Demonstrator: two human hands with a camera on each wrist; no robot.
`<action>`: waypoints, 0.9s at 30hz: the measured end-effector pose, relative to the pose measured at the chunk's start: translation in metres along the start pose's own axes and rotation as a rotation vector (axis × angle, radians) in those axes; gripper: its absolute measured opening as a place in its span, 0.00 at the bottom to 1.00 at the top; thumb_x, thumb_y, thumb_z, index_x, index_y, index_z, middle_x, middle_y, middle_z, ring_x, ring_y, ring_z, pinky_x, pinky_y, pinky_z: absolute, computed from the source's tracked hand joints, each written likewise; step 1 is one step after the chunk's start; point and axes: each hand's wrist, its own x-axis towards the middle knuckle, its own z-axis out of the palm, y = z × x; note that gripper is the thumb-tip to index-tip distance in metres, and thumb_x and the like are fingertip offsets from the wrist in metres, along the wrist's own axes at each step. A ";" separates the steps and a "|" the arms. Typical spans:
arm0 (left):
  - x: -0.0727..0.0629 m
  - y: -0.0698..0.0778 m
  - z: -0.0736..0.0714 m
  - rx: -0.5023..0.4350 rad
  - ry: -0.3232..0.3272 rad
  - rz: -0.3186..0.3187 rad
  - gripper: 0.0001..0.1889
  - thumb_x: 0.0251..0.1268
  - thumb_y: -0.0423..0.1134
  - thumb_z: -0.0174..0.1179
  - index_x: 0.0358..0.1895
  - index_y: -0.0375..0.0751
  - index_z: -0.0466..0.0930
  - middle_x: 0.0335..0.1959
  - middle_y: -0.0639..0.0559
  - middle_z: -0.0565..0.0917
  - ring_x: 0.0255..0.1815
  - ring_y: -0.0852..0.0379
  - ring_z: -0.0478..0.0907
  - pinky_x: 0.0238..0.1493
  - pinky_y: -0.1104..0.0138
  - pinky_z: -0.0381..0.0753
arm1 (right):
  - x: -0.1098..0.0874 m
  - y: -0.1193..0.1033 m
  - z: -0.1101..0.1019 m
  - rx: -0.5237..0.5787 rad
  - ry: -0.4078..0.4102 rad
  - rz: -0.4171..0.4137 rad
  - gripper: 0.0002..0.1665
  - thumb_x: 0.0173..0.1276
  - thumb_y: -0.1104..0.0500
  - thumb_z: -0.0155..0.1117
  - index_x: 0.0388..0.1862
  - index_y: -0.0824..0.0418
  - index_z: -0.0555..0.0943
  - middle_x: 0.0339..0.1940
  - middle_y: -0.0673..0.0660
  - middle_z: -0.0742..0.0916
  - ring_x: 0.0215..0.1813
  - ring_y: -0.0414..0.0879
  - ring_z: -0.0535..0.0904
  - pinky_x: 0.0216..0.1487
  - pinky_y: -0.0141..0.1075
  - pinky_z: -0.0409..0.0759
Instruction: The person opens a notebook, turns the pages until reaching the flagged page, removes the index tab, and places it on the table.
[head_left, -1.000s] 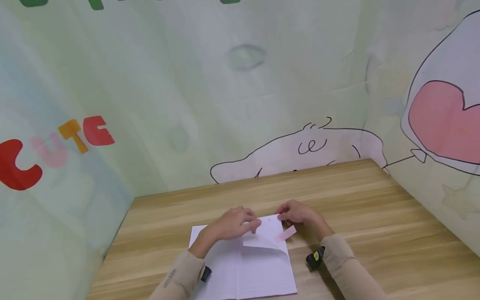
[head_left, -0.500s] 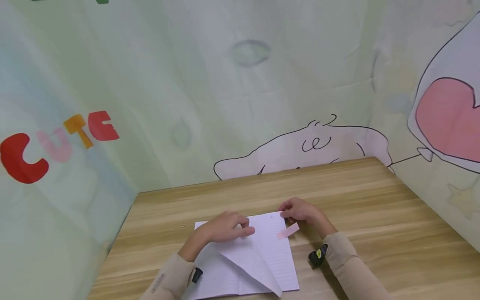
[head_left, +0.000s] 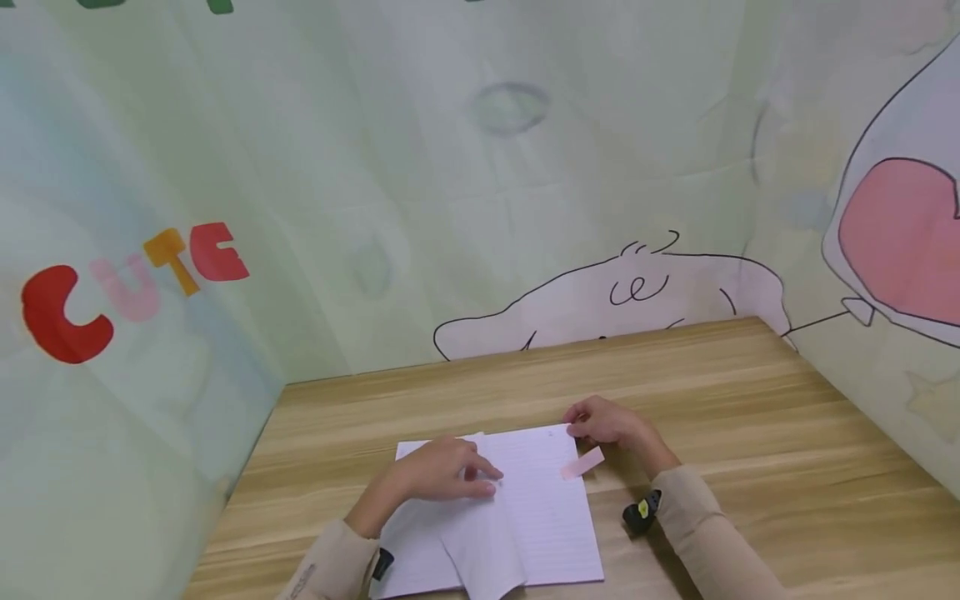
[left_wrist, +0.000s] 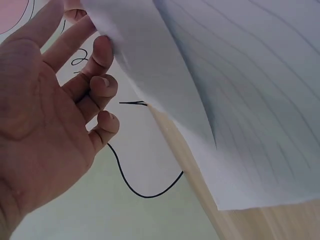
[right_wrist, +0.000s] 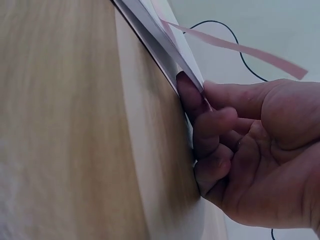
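Observation:
An open notebook (head_left: 555, 533) with lined white pages lies on the wooden table. My left hand (head_left: 444, 471) is over its middle, thumb and index finger at the edge of a lifted page (head_left: 487, 542). That page curves, its lower corner hanging past the notebook's near edge. In the left wrist view the page (left_wrist: 250, 100) rises beside the curled fingers (left_wrist: 102, 86). At the notebook's far right corner, my right hand (head_left: 609, 421) pinches a few sheets (right_wrist: 175, 52) between thumb and index finger. A pink paper strip (head_left: 583, 463) sticks out from the right edge.
The wood-grain table (head_left: 720, 433) extends right and behind the notebook. Printed curtains (head_left: 360, 208) with cartoon drawings and letters rise at its back and sides. A small black camera (head_left: 641, 512) is on the right wrist; another black one (head_left: 382, 564) is on the left.
The lifted page has swung leftward with my left hand, uncovering more of the lined page on the right. My right hand stays at the far right corner.

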 end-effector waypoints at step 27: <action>-0.006 -0.020 0.027 -0.223 -0.061 -0.205 0.20 0.50 0.47 0.77 0.40 0.51 0.75 0.31 0.57 0.71 0.32 0.63 0.66 0.36 0.68 0.68 | -0.011 -0.007 -0.011 -0.216 -0.150 -0.143 0.25 0.66 0.54 0.71 0.60 0.58 0.77 0.45 0.55 0.81 0.47 0.49 0.75 0.48 0.43 0.73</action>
